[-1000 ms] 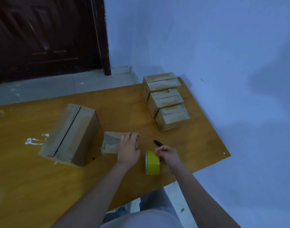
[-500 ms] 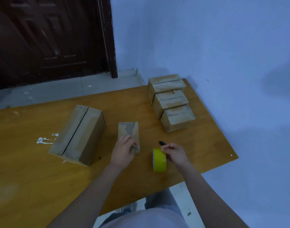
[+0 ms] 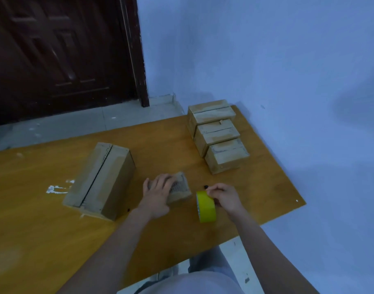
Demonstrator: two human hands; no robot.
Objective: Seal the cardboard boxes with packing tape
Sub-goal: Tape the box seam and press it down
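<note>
A small cardboard box [image 3: 179, 187] lies on the wooden table [image 3: 256, 187] near its front edge. My left hand [image 3: 157, 193] lies over its left part, fingers spread across the top. A yellow roll of packing tape [image 3: 206, 205] stands on its edge just right of the box. My right hand [image 3: 225, 196] holds the roll from the right side, fingers curled on its top. A large cardboard box [image 3: 101, 179] with an open centre seam lies to the left. Three small boxes [image 3: 218, 134] sit in a row at the back right.
A black marker tip [image 3: 206, 186] shows just behind the tape roll. White smears [image 3: 56, 188] mark the table left of the large box. The blue wall runs along the table's right side; a dark door [image 3: 60, 56] stands behind.
My left hand has turned the small box on the table, from pointing away to lying crosswise. The tape roll and my right hand stay in place.
</note>
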